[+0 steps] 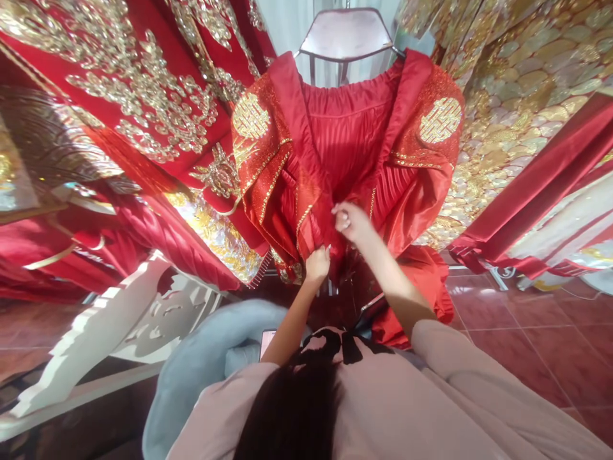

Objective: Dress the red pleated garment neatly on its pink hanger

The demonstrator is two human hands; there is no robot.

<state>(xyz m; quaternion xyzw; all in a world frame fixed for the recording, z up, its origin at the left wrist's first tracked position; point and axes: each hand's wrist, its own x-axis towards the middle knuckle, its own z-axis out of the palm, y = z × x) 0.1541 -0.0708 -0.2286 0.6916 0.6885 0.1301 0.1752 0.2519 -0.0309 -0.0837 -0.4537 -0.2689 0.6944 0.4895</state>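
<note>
Below the lower edge of a pale-topped hanger [345, 39], a red garment [345, 147] hangs with its front parted, its shoulders at the hanger's left and right ends, each with a round gold patch. Someone in a light top leans in close to it with both hands. Low on the front, the left hand [318, 263] has its fingers curled tightly around a bit of the red cloth. Slightly higher and to the right, the right hand [353, 220] is at the front too, fingers bent in and tips drawn near the thumb; whether anything is pinched there I cannot tell. Just beside the left forearm a phone [266, 342] shows its pale screen, near a blue-grey cushion [191, 358]. White carved woodwork [96, 332] stands to the left, under red cloth with gold beadwork [158, 96]; gold-scaled cloth [531, 83] rises on the right, above red floor tiles [507, 306].
</note>
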